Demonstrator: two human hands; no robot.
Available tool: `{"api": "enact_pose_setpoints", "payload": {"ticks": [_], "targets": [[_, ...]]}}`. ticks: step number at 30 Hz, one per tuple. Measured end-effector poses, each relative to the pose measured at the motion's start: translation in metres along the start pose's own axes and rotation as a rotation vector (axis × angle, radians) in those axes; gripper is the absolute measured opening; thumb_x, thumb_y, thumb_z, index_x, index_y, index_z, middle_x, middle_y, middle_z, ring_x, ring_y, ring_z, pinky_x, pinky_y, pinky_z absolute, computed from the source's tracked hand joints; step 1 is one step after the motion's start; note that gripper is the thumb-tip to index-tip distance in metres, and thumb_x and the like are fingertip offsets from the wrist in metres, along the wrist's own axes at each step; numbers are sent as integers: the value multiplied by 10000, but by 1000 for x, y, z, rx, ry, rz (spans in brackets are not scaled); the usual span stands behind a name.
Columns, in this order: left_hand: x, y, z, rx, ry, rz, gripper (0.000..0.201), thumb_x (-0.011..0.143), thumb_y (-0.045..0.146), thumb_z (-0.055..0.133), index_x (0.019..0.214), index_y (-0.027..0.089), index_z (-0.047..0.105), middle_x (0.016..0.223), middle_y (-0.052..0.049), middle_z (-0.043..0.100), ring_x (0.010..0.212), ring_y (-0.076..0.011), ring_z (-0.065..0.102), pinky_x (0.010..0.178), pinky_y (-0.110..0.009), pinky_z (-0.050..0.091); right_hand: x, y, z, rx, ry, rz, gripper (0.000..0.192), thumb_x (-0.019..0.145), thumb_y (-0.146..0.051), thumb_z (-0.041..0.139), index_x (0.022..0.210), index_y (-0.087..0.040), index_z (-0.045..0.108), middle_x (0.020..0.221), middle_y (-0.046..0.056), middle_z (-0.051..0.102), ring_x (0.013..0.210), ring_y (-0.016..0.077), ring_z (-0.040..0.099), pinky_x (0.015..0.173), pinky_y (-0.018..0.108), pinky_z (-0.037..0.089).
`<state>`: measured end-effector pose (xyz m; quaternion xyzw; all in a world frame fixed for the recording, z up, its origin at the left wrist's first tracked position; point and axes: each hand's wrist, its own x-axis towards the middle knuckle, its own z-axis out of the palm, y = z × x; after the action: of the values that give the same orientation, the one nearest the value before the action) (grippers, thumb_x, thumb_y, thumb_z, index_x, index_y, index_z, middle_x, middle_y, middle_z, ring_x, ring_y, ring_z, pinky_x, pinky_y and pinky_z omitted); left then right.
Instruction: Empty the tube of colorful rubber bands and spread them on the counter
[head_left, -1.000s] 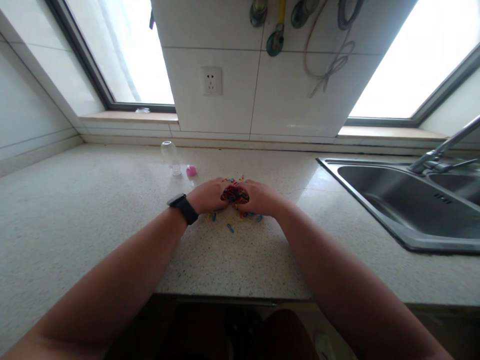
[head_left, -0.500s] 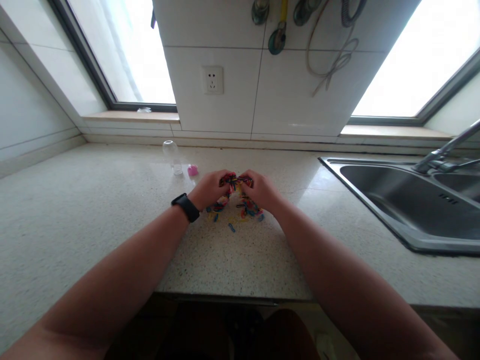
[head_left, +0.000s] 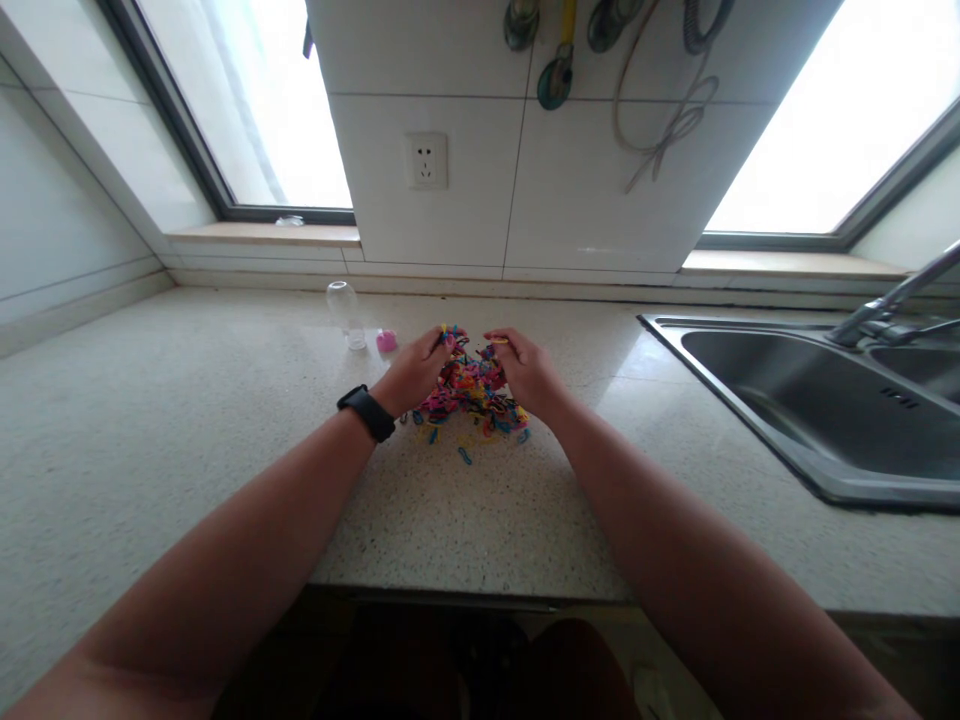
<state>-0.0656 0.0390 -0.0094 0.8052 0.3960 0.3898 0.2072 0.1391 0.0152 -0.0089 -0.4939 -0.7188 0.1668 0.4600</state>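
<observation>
A speckled stone countertop (head_left: 225, 430) ran beneath white wall tiles and two bright windows. On it, near the middle and a little back from the front edge, lay a heap of small coloured elastic bands (head_left: 470, 388), pink, blue, yellow and black mixed together, with a few stray ones (head_left: 465, 455) scattered just in front of it.

The left hand (head_left: 415, 372) rested at the heap's left side, its fingers bent and pinched on a clump of bands at the top of the pile. The right hand (head_left: 527, 370) sat at the right side in the same way, fingertips drawn together on bands near the heap's upper right. The two hands were apart, with the pile showing between them. A black watch (head_left: 366, 412) circled the left wrist.

Just behind and to the left of the left hand stood a small clear bottle (head_left: 345, 312), and beside it a pink cap (head_left: 385, 341) lay on the stone. Well to the right a steel sink (head_left: 825, 400) was let into the counter, its faucet (head_left: 892, 298) reaching in from the far edge. On the tiles behind were a wall socket (head_left: 426, 160) and, higher up, a looped cord (head_left: 664, 110) hanging among suction hooks.
</observation>
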Motion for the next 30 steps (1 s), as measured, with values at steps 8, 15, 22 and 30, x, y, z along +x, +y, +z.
{"api": "enact_pose_setpoints", "payload": {"ticks": [8, 15, 22, 30], "targets": [[-2, 9, -3, 26, -110, 34, 364, 930, 219, 469, 1268, 130, 573, 1153, -90, 638, 1030, -168, 591, 925, -324, 458, 0, 15, 8, 185, -83, 15, 393, 934, -293, 418, 1318, -239, 485, 1067, 42, 663, 723, 116, 647, 648, 258, 498], [-3, 6, -3, 81, -126, 116, 315, 926, 196, 479, 1205, 141, 613, 1105, -79, 650, 993, -153, 603, 888, -306, 481, 0, 6, 2, 11, -63, -76, 178, 846, -208, 513, 984, -147, 609, 888, 47, 678, 725, 126, 612, 662, 251, 452], [-2, 8, -4, 50, -111, 133, 278, 926, 184, 464, 1140, 151, 638, 1078, -74, 655, 993, -157, 600, 895, -316, 481, -1, 3, -2, -70, -135, -109, 233, 878, -233, 541, 1028, -207, 718, 942, 20, 713, 875, 154, 652, 779, 274, 469], [-4, 5, -10, 11, -162, 139, 407, 936, 172, 442, 1338, 182, 508, 1162, -81, 641, 958, -137, 614, 857, -294, 490, -2, -3, -6, -255, -217, -193, 338, 884, -140, 433, 1094, -183, 694, 1079, 36, 689, 1026, 172, 619, 929, 298, 442]]}}
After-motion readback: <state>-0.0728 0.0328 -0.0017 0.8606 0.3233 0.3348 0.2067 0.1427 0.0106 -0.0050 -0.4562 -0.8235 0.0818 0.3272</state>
